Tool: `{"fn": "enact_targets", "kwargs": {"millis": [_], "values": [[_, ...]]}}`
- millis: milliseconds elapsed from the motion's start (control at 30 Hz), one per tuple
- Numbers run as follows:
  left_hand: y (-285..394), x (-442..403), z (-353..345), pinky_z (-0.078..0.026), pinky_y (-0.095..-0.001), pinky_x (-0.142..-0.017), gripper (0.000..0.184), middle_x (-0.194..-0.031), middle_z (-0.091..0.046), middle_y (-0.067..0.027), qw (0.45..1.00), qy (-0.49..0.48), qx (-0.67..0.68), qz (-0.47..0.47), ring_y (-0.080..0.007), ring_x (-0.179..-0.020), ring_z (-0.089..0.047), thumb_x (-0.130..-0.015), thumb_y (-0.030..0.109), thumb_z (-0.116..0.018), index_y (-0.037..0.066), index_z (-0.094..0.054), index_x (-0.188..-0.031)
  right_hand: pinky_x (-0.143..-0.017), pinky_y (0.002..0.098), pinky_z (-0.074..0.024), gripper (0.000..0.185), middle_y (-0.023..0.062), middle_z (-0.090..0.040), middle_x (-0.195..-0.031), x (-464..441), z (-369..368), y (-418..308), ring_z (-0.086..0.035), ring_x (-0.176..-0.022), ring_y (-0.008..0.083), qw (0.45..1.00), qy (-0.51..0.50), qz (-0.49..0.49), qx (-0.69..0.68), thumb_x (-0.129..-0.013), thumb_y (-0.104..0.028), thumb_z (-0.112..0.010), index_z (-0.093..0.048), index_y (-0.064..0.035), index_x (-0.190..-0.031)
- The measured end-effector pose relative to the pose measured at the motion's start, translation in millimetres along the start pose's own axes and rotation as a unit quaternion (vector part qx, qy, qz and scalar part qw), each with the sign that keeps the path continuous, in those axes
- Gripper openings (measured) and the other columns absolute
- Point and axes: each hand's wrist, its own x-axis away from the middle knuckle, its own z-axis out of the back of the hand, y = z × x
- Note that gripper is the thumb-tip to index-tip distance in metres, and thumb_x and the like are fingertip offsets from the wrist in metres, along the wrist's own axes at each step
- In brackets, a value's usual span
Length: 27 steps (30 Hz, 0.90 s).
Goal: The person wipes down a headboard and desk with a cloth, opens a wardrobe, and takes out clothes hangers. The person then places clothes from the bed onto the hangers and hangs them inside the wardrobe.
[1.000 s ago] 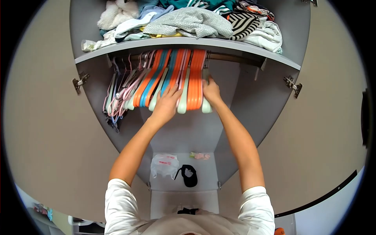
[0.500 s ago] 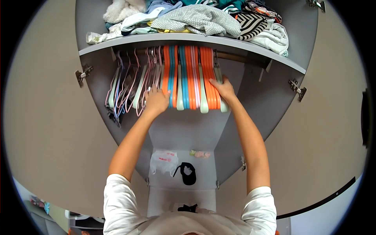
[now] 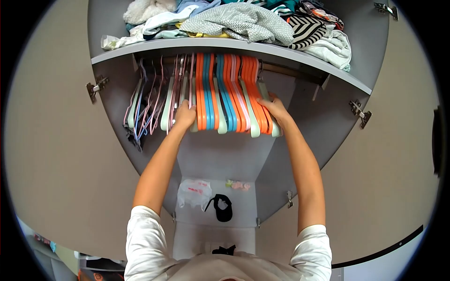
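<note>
Head view: my left hand [image 3: 186,115] is closed around the left edge of the packed hangers [image 3: 225,100], and my right hand [image 3: 275,108] grips the right end. They're all on the rod [image 3: 286,70] under the shelf [image 3: 225,43]. Down below, the plastic bag [image 3: 194,193] has red print, too small to read.

bright, soft light (edges bowed)

The left hand [image 3: 185,115], earlier laid flat midway along the hangers [image 3: 200,93], is now moved to the left edge of the orange-and-blue group and curled. The hangers are spread wider; the right hand [image 3: 275,108] is shifted rightward.
</note>
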Motion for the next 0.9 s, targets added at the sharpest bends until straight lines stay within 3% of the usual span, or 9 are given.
{"fn": "enact_targets", "kwargs": {"millis": [33,100,133,267,367,400,533,700,900], "values": [[-10.4,-6.6,-6.4,-0.045,-0.0480,-0.096,0.045,-0.117,-0.061,-0.0302,1.000,0.001,0.000,0.000,-0.0463,-0.109,-0.059,-0.093,0.030,-0.055,-0.005,-0.056,-0.121,-0.096,0.0361,-0.0498,0.088,0.0279,-0.057,-0.128,1.0,0.3,-3.1,-0.062,-0.113,0.0310,1.000,-0.002,-0.004,-0.016,-0.079,-0.030,-0.078,-0.033,0.0113,-0.143],[-23.9,-21.0,-19.5,-0.049,-0.0380,-0.050,0.037,-0.069,-0.061,-0.0127,0.997,-0.005,0.061,0.051,-0.0249,-0.054,-0.060,-0.098,0.034,-0.054,-0.003,-0.057,-0.104,-0.097,0.0361,-0.0499,0.089,0.0278,-0.056,-0.128,1.8,0.4,-3.2,-0.062,-0.114,0.0311,1.000,-0.009,0.008,-0.024,-0.079,-0.029,-0.078,-0.032,0.0109,-0.143],[10.6,-9.8,12.6,-0.052,-0.0466,-0.078,0.069,-0.107,-0.063,-0.0305,0.953,-0.152,0.189,0.179,-0.0341,-0.106,-0.064,-0.093,0.046,-0.058,-0.009,-0.044,-0.132,-0.097,0.0361,-0.0500,0.090,0.0277,-0.056,-0.129,1.2,1.1,-1.7,-0.061,-0.114,0.0312,0.999,-0.017,0.016,-0.031,-0.079,-0.029,-0.079,-0.031,0.0106,-0.144],[52.5,7.5,29.1,-0.057,-0.0309,-0.074,0.108,-0.118,-0.056,-0.0362,0.936,-0.118,0.263,0.200,-0.0330,-0.109,-0.064,-0.082,0.053,-0.072,-0.017,-0.018,-0.143,-0.096,0.0358,-0.0507,0.087,0.0261,-0.057,-0.128,-8.5,-2.9,8.5,-0.062,-0.113,0.0310,0.998,-0.031,0.005,-0.050,-0.079,-0.027,-0.078,-0.033,0.0093,-0.144],[46.9,7.8,34.3,-0.059,-0.0352,-0.065,0.110,-0.107,-0.062,-0.0259,0.944,-0.100,0.280,0.140,-0.0275,-0.082,-0.069,-0.078,0.045,-0.079,-0.018,-0.017,-0.144,-0.095,0.0360,-0.0513,0.080,0.0239,-0.059,-0.125,-2.7,-22.3,3.5,-0.063,-0.111,0.0294,0.995,-0.028,0.042,-0.092,-0.081,-0.023,-0.076,-0.036,0.0081,-0.143],[33.3,-0.8,39.2,-0.057,-0.0397,-0.085,0.111,-0.121,-0.057,-0.0334,0.927,-0.130,0.321,0.144,-0.0331,-0.107,-0.065,-0.076,0.037,-0.083,-0.019,-0.017,-0.144,-0.094,0.0359,-0.0515,0.074,0.0225,-0.060,-0.122,-0.5,-30.8,0.6,-0.063,-0.109,0.0284,0.992,-0.026,0.043,-0.120,-0.082,-0.021,-0.075,-0.039,0.0074,-0.140],[-11.3,-23.5,62.8,-0.046,-0.0378,-0.100,0.097,-0.128,-0.054,-0.0361,0.967,-0.062,0.215,0.123,-0.0360,-0.118,-0.059,-0.073,0.034,-0.083,-0.023,-0.035,-0.136,-0.092,0.0349,-0.0517,0.058,0.0170,-0.064,-0.116,-8.8,-73.4,1.2,-0.064,-0.104,0.0249,0.983,-0.033,0.069,-0.169,-0.082,-0.018,-0.073,-0.050,0.0042,-0.131],[-13.6,-20.5,133.4,-0.056,-0.0382,-0.082,0.083,-0.117,-0.062,-0.0301,0.939,-0.140,0.274,0.155,-0.0308,-0.103,-0.067,-0.077,0.029,-0.081,-0.017,-0.042,-0.134,-0.094,0.0341,-0.0492,0.059,0.0160,-0.063,-0.117,-23.0,-126.9,-6.1,-0.062,-0.106,0.0236,0.988,-0.013,0.089,-0.128,-0.083,-0.020,-0.073,-0.050,0.0051,-0.130],[-44.1,-19.9,103.7,-0.049,-0.0376,-0.094,0.063,-0.125,-0.061,-0.0225,0.994,-0.002,-0.088,-0.061,-0.0332,-0.109,-0.063,-0.086,0.026,-0.071,-0.006,-0.049,-0.136,-0.093,0.0333,-0.0493,0.057,0.0180,-0.062,-0.120,-4.0,-114.2,-17.4,-0.061,-0.108,0.0233,0.988,-0.010,0.084,-0.126,-0.090,-0.022,-0.068,-0.045,0.0091,-0.132]]}}
